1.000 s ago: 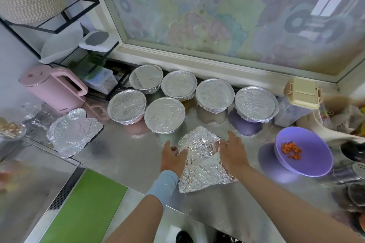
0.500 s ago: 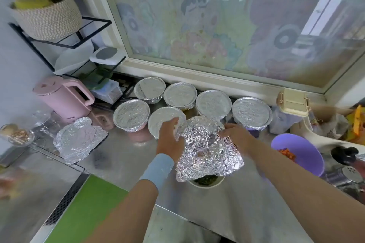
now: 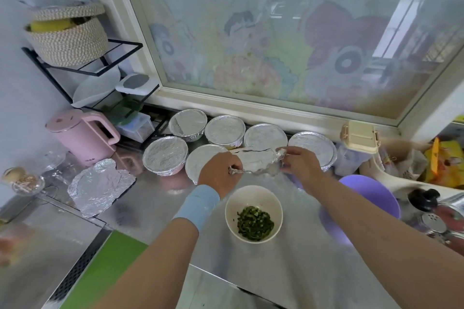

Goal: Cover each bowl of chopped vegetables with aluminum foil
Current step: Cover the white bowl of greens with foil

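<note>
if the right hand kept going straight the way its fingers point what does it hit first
The right hand pinches the foil sheet; beyond that, probably the foil-covered bowl just behind it by the window, though the hand looks raised, so it might pass above.

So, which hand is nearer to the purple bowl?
Right. The right hand holds the foil just left of the purple bowl; the left hand pinches its other end, farther left.

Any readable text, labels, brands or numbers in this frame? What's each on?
None legible.
Pink kettle: small dark mark near its base, too small to read.
Yellow packaging at far right: blurred, nothing readable.
Window: cartoon drawings only, no words visible.
</note>
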`<action>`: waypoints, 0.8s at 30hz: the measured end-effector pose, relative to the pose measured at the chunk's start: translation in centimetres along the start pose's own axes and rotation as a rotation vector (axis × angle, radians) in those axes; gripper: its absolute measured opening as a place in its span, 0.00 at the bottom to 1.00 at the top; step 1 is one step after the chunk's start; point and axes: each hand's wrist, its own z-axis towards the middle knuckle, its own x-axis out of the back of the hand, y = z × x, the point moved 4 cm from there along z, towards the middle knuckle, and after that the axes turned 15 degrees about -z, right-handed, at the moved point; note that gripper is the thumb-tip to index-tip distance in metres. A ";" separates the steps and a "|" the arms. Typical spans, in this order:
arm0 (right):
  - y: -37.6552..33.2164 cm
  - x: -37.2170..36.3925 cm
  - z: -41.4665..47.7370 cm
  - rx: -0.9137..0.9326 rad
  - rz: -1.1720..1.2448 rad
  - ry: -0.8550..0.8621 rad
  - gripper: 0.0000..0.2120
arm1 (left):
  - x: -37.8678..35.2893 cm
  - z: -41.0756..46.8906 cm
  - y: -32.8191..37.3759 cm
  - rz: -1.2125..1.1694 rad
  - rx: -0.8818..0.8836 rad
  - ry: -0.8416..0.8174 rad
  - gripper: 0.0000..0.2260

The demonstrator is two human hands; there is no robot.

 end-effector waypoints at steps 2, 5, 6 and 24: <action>1.3 -0.8 -0.3 -0.193 0.316 -0.077 0.10 | -1.0 -0.8 -0.3 0.078 -0.042 -0.055 0.12; 2.3 -1.3 -0.9 -0.204 0.230 -0.124 0.06 | -2.2 -1.5 -0.9 0.127 -0.090 -0.138 0.09; 2.7 -1.4 -1.0 -0.163 0.125 -0.134 0.09 | -2.3 -1.6 -1.3 0.139 -0.085 -0.164 0.10; 6.9 -1.7 -2.1 -0.154 -0.344 -0.211 0.13 | -2.5 -4.6 -7.7 -0.590 0.604 0.120 0.33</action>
